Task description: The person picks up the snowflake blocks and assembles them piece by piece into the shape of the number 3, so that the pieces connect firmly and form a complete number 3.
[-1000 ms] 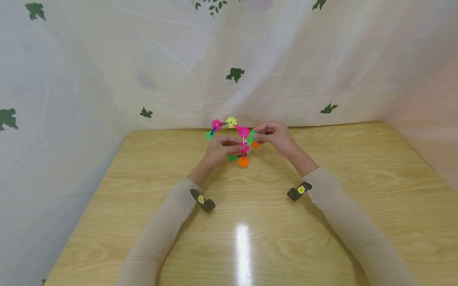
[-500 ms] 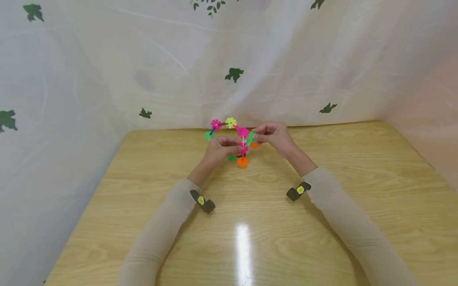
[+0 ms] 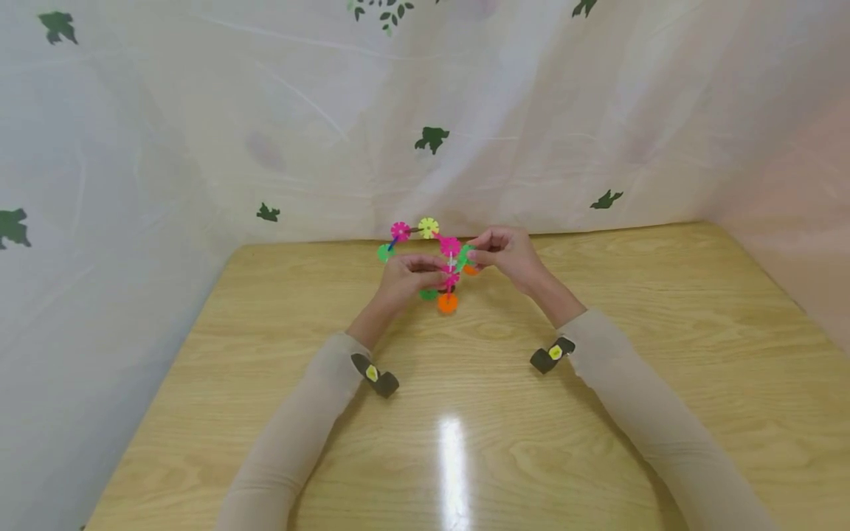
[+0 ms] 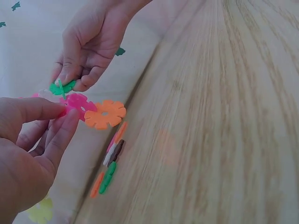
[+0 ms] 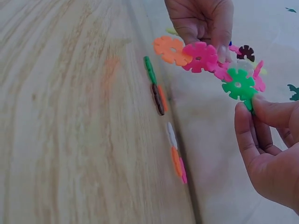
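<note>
Flat, notched plastic snowflake discs are joined edge to edge in a chain above the table's far edge. My left hand (image 3: 406, 283) pinches a pink disc (image 4: 79, 104) of that chain between thumb and forefinger. An orange disc (image 4: 106, 115) is slotted onto the same pink one. On the other side, my right hand (image 3: 511, 256) pinches a green disc at its fingertips. A second green disc (image 5: 237, 84) faces the right wrist camera, slotted to the first and against the pink and clear discs. Farther along the chain is a yellow disc (image 3: 428, 228).
Several loose discs lie near the table's far edge, among them a green one (image 5: 149, 70), a brown one (image 5: 158, 99) and a white one (image 5: 171, 134). Behind the wooden table (image 3: 465, 383) hangs a pale curtain (image 3: 332, 147) with green bird prints.
Both hands keep their grips at almost the same spot. The green discs at the right fingertips have tilted slightly, and the head view has shifted a little.
</note>
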`<act>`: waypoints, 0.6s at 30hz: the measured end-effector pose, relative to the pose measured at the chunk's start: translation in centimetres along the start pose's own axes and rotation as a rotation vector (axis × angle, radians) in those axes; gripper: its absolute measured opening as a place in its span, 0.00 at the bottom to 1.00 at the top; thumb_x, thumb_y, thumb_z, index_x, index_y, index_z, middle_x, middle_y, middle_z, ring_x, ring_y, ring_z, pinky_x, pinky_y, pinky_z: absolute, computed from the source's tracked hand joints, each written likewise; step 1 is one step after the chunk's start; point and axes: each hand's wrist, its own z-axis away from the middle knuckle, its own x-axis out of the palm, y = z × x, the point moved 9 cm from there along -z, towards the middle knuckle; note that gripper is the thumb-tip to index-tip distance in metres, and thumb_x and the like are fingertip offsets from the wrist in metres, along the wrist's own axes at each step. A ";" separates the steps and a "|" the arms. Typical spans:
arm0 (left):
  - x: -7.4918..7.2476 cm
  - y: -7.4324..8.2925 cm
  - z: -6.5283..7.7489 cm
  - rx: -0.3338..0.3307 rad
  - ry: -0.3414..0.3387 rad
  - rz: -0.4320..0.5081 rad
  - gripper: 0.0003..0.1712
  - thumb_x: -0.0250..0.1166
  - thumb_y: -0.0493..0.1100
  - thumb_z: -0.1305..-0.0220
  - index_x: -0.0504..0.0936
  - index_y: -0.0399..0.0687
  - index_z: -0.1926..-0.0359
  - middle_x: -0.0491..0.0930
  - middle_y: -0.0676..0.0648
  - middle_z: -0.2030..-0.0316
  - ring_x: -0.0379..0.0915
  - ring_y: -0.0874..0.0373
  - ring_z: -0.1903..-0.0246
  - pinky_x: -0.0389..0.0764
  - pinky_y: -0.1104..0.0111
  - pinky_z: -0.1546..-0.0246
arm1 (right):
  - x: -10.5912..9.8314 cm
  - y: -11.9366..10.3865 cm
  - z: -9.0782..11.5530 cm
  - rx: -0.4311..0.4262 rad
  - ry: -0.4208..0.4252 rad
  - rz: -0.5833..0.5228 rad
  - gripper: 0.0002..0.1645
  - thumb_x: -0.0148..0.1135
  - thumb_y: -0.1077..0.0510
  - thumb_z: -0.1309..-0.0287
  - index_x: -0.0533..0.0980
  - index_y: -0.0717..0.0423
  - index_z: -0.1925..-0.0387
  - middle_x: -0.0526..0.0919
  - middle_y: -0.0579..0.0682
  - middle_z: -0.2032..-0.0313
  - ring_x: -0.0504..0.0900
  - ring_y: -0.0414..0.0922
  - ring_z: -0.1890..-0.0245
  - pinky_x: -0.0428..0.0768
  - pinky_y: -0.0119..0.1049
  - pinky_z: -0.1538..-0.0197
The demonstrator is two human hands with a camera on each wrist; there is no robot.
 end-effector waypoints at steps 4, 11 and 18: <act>0.0 0.1 0.1 0.008 -0.004 -0.004 0.12 0.67 0.26 0.37 0.82 0.25 0.52 0.87 0.47 0.66 0.86 0.60 0.69 0.90 0.67 0.59 | 0.1 0.2 0.0 0.016 -0.013 -0.024 0.05 0.64 0.71 0.36 0.82 0.62 0.63 0.87 0.44 0.72 0.83 0.39 0.73 0.88 0.30 0.64; -0.2 -0.2 -0.1 -0.002 -0.016 -0.013 0.14 0.65 0.26 0.35 0.81 0.25 0.49 0.86 0.44 0.62 0.86 0.61 0.67 0.89 0.68 0.57 | 0.3 0.3 -0.1 0.019 -0.029 -0.023 0.06 0.64 0.71 0.36 0.82 0.59 0.62 0.86 0.44 0.70 0.83 0.40 0.72 0.87 0.30 0.62; -0.1 0.1 -0.1 0.009 -0.034 0.022 0.13 0.68 0.27 0.37 0.81 0.23 0.52 0.87 0.51 0.69 0.86 0.61 0.69 0.90 0.69 0.60 | 0.3 0.1 -0.2 0.010 -0.040 -0.020 0.04 0.65 0.70 0.36 0.81 0.64 0.60 0.87 0.43 0.71 0.83 0.40 0.72 0.87 0.30 0.62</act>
